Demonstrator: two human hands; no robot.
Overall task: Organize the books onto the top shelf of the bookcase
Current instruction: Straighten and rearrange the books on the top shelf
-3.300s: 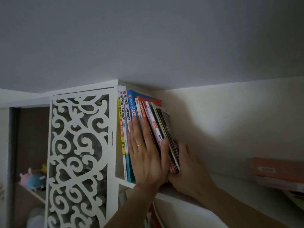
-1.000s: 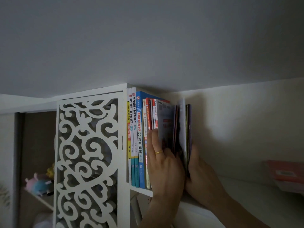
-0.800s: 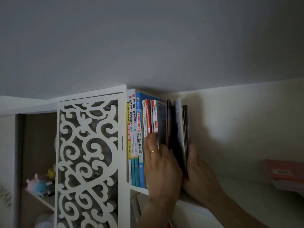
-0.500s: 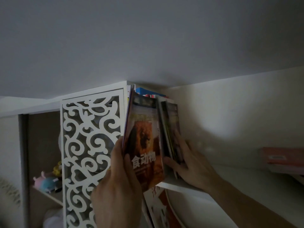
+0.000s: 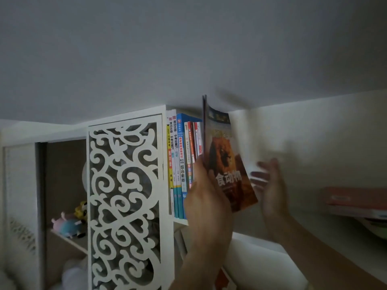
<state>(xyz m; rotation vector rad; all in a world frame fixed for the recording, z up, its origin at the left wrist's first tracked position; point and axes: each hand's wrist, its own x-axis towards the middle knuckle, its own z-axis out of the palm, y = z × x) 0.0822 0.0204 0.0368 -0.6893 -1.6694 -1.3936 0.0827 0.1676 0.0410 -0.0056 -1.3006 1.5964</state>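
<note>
Several upright books (image 5: 180,162) stand at the left end of the white bookcase's top shelf (image 5: 180,221), spines out. My left hand (image 5: 206,208) grips a thin orange-brown magazine (image 5: 227,164) by its lower spine edge and holds it upright just right of those books, its cover facing right. My right hand (image 5: 269,185) hovers blurred to the right of the magazine, fingers spread, touching nothing. The thin books that stood at the row's right end are hidden behind the magazine.
A white carved scroll panel (image 5: 125,201) fronts the bookcase to the left. Plush toys (image 5: 69,223) sit on a lower left shelf. A red book stack (image 5: 356,203) lies at the far right. The ceiling (image 5: 188,49) is close above the shelf.
My left hand pulled the magazine out of the row and carried it from the left side to the right of the books. My right hand let go of the thin books and drew back.
</note>
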